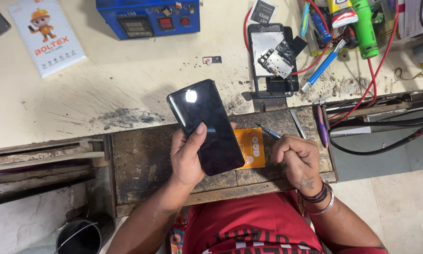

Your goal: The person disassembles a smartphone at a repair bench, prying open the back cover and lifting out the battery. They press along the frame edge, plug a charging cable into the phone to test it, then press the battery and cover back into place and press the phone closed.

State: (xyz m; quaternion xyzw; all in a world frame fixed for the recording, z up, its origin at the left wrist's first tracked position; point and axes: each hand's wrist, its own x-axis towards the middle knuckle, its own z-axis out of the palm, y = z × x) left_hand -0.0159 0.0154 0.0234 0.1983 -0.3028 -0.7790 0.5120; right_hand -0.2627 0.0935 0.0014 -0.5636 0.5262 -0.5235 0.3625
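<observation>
My left hand (187,157) grips a black smartphone (206,124) by its lower half, glossy side up, thumb lying on its face. The phone tilts over the dark wooden work board (141,160). My right hand (298,160) is closed around a thin blue-tipped tool (267,131) whose point aims left toward the phone. An orange card (252,146) lies on the board between both hands, partly under the phone.
An opened phone with exposed circuit board (272,59) lies further back on the beige bench (127,80). A blue power supply box (148,16) sits at the top, a white booklet (47,35) top left, red wires, a green bottle (366,28) and a blue-handled tool (322,68) at right.
</observation>
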